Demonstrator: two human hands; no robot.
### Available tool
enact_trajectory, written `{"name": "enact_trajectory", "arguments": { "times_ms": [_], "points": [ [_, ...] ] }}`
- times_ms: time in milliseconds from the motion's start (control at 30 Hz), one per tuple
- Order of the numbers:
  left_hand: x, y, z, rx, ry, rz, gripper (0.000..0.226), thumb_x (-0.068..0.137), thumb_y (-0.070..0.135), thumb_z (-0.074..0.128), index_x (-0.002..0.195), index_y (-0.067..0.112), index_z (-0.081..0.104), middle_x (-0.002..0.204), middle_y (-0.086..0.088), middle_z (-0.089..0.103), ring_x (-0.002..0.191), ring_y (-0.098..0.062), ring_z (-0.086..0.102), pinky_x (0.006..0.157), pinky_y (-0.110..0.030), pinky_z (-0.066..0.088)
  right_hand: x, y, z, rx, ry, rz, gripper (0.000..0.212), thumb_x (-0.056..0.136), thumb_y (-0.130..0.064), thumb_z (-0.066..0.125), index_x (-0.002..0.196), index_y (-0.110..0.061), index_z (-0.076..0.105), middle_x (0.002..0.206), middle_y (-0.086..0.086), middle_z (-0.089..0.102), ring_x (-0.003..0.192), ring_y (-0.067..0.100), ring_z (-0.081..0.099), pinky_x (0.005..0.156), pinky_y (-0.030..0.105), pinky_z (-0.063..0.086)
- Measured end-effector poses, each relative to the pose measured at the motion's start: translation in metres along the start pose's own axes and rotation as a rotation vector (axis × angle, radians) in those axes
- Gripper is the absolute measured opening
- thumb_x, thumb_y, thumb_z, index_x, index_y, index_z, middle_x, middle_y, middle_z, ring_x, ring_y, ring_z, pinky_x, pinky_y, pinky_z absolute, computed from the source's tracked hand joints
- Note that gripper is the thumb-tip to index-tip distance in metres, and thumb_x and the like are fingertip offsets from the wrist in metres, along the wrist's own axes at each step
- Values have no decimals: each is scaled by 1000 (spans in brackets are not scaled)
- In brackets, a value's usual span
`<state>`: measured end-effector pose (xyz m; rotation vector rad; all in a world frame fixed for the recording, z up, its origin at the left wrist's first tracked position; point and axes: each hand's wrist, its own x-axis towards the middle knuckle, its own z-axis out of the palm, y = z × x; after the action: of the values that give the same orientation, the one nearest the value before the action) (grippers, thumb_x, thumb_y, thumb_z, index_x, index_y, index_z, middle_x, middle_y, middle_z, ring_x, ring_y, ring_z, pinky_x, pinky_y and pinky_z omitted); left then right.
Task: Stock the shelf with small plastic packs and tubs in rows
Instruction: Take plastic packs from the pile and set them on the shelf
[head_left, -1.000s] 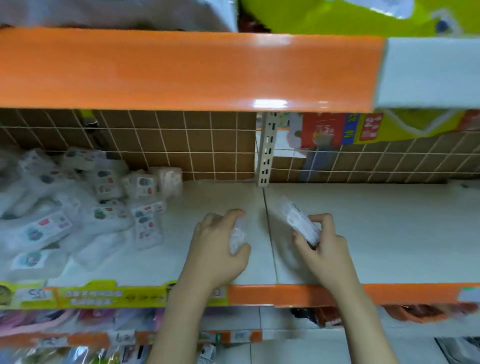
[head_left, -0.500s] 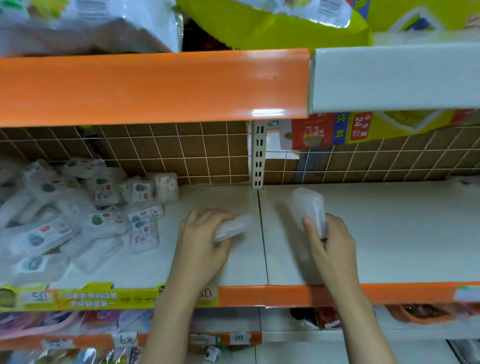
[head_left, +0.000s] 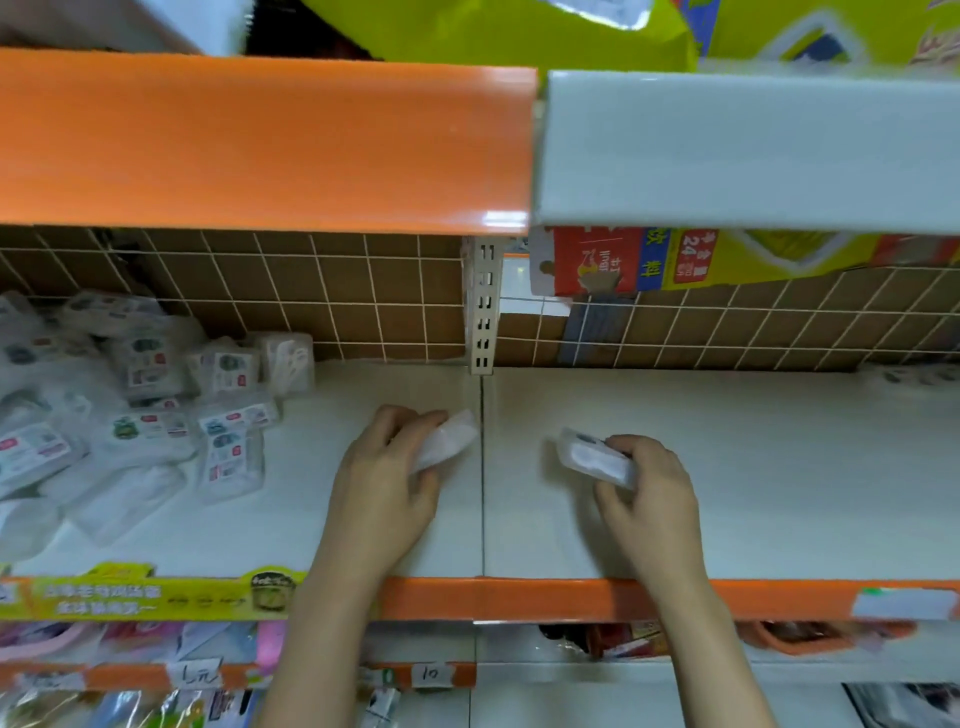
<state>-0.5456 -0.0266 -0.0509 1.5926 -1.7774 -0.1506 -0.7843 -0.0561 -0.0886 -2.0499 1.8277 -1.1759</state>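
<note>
We are reaching both arms onto the white shelf (head_left: 727, 467), whose front edge is an orange strip. Our left hand (head_left: 387, 478) is curling its fingers round a small clear plastic pack (head_left: 449, 439), which is poking out past the fingertips just left of the seam between the two shelf boards; we cannot tell whether the pack is touching the shelf or hovering over it. Our right hand (head_left: 649, 493) is pinching a clear plastic tub (head_left: 595, 457) between thumb and fingers, holding it tilted just right of that seam, a soft shadow lying under it. Well to the left, a loose heap of labelled packs (head_left: 156, 410) is lying on the same shelf, some stacked against the wire grid at the back, others flat toward the front. A slotted metal upright (head_left: 483, 306) is standing at the back, in line with the seam. Behind the grid on the right, a red and yellow carton (head_left: 675, 260) is showing. A yellow-green label strip (head_left: 150, 595) is covering the left part of the orange edge.
</note>
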Motion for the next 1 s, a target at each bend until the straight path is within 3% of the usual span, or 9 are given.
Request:
{"name": "enact_trajectory", "arguments": {
  "times_ms": [133, 267, 467, 533, 633, 733, 867, 1000],
  "points": [
    [6, 33, 32, 41, 20, 28, 49, 71, 15, 46, 116, 14, 65, 103, -8, 58, 89, -30, 60, 75, -37, 50, 8, 38, -26, 25, -11, 4, 31, 75, 1, 69, 104, -9, 63, 92, -2, 59, 84, 14, 50, 75, 27, 39],
    [8, 84, 79, 24, -19, 28, 51, 71, 4, 59, 122, 12, 61, 114, -8, 63, 99, -31, 61, 86, -33, 45, 22, 93, -64, 21, 15, -33, 29, 75, -3, 66, 103, -6, 64, 96, 8, 65, 87, 24, 56, 77, 28, 39],
    [0, 154, 135, -16, -69, 12, 47, 83, 4, 66, 128, 13, 56, 119, -6, 64, 103, -25, 60, 87, -28, 39, 30, 166, -118, 18, 68, 94, 44, 70, -37, 40, 93, -9, 65, 85, 5, 63, 80, 25, 51, 69, 28, 36],
    [-2, 158, 139, 13, -67, -13, 46, 83, 3, 65, 127, 13, 56, 115, -8, 65, 100, -27, 61, 84, -32, 42, 28, 177, -127, 30, 84, 113, 37, 71, -34, 43, 91, -10, 64, 82, 2, 59, 80, 23, 48, 66, 27, 33],
    [-1, 158, 139, 58, -53, -7, 43, 80, 2, 64, 122, 11, 60, 110, -11, 66, 94, -33, 63, 81, -40, 48, 28, 184, -131, 51, 68, 137, 20, 76, -13, 59, 96, -10, 61, 84, -2, 52, 83, 19, 45, 65, 26, 29],
    [1, 159, 138, 75, -34, 7, 43, 79, 4, 62, 121, 12, 61, 109, -10, 67, 94, -33, 63, 83, -46, 51, 32, 183, -128, 57, 39, 93, 29, 75, -3, 63, 103, -9, 58, 87, -1, 53, 81, 20, 48, 66, 27, 32],
    [2, 155, 136, 104, -25, 32, 48, 74, 13, 54, 121, 14, 61, 111, -8, 67, 94, -32, 64, 81, -49, 52, 39, 172, -122, 72, 5, -39, 33, 77, -7, 58, 109, -8, 59, 96, 4, 60, 82, 20, 53, 71, 28, 39],
    [5, 148, 140, 123, -27, 21, 50, 71, 11, 55, 121, 14, 61, 111, -7, 67, 92, -33, 65, 78, -48, 53, 44, 170, -120, 98, -20, -53, 30, 75, -17, 49, 103, -11, 60, 89, 0, 58, 78, 18, 51, 67, 28, 39]
  ]
}}
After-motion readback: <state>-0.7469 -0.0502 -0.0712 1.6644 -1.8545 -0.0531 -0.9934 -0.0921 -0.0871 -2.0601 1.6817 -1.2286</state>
